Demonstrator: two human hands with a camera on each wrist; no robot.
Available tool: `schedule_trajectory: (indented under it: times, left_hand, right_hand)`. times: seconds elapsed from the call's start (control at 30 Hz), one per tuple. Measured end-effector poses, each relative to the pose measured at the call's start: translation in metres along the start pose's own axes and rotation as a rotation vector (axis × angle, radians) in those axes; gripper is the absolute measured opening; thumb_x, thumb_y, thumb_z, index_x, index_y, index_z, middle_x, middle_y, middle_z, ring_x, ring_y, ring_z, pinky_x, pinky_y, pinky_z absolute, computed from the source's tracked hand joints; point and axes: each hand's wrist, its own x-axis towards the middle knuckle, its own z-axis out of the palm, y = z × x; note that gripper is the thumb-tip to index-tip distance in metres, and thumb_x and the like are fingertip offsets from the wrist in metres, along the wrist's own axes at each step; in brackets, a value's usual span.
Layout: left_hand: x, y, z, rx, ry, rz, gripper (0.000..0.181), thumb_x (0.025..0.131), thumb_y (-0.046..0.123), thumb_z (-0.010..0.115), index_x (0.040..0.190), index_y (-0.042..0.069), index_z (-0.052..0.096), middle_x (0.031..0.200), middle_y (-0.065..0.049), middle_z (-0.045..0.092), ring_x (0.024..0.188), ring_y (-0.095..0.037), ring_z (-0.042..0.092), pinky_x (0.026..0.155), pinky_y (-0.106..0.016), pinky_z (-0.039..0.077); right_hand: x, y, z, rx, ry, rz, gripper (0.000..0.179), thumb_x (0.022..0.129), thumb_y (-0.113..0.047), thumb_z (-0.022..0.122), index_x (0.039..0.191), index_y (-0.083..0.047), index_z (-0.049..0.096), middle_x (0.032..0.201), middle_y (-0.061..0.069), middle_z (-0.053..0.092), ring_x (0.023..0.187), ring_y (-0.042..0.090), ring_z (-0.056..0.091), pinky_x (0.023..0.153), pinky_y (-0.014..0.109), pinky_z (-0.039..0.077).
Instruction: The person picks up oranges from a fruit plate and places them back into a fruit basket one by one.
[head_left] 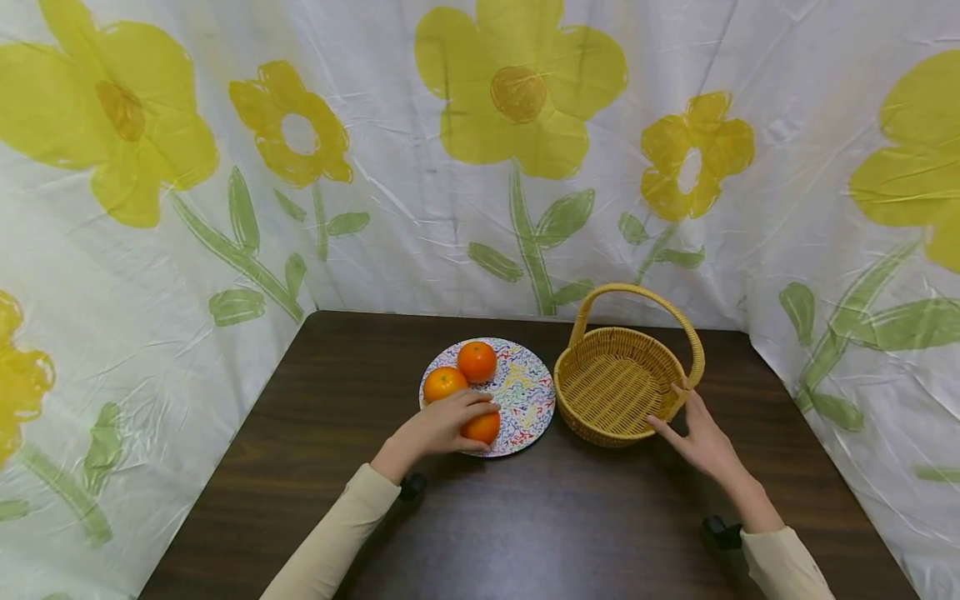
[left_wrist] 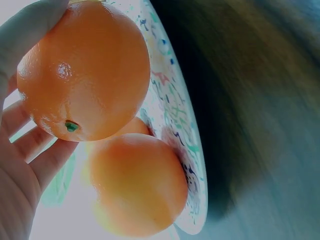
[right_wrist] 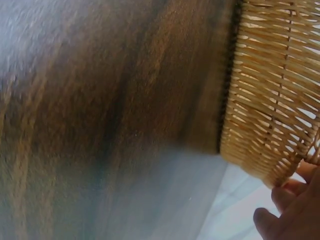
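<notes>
My left hand (head_left: 438,425) grips an orange (head_left: 482,427) at the near side of a round plate (head_left: 534,398) with a multicoloured squiggle pattern. In the left wrist view, thumb and fingers wrap around this shiny orange (left_wrist: 90,70), its green stem spot showing. Two more oranges lie on the plate: one (head_left: 444,384) at its left edge, another (head_left: 477,362) towards the back. Right of the plate stands a round yellow wicker basket (head_left: 617,387) with a tall arched handle and no contents. My right hand (head_left: 707,446) holds its right rim by the handle's base.
Everything stands on a dark brown wooden table (head_left: 525,533). A white curtain (head_left: 397,208) printed with yellow flowers hangs behind the table and along both sides. The basket's handle (head_left: 637,289) arches high near the table's back edge.
</notes>
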Motion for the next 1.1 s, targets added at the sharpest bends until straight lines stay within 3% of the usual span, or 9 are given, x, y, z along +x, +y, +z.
schedule_trajectory:
  times: [0.37,0.8,1.1]
  left_hand:
    - [0.010,0.000,0.002,-0.012,0.058,0.040,0.059,0.076,0.044,0.072,0.124,0.012,0.059,0.126,-0.009,0.056,0.120,-0.022,0.048,0.101,-0.036,0.041]
    - [0.020,0.004,-0.001,-0.035,0.082,0.038,0.059,0.076,0.043,0.073,0.124,0.012,0.058,0.126,-0.010,0.055,0.118,-0.023,0.049,0.098,-0.037,0.044]
    - [0.027,0.007,-0.005,-0.020,0.090,0.028,0.058,0.077,0.043,0.072,0.126,0.015,0.057,0.129,-0.006,0.054,0.119,-0.020,0.047,0.100,-0.034,0.042]
  right_hand:
    - [0.000,-0.002,0.004,-0.020,0.000,0.027,0.082,0.091,-0.052,0.047,0.148,-0.004,0.013,0.152,0.025,0.002,0.125,0.055,0.028,0.078,0.066,0.040]
    - [-0.001,-0.002,0.004,-0.026,0.006,0.015,0.082,0.092,-0.052,0.047,0.148,-0.003,0.014,0.152,0.027,0.003,0.123,0.055,0.031,0.076,0.063,0.042]
    - [0.000,-0.001,0.004,-0.014,-0.001,0.019,0.083,0.091,-0.052,0.047,0.148,-0.003,0.011,0.153,0.024,0.001,0.126,0.053,0.028,0.079,0.065,0.040]
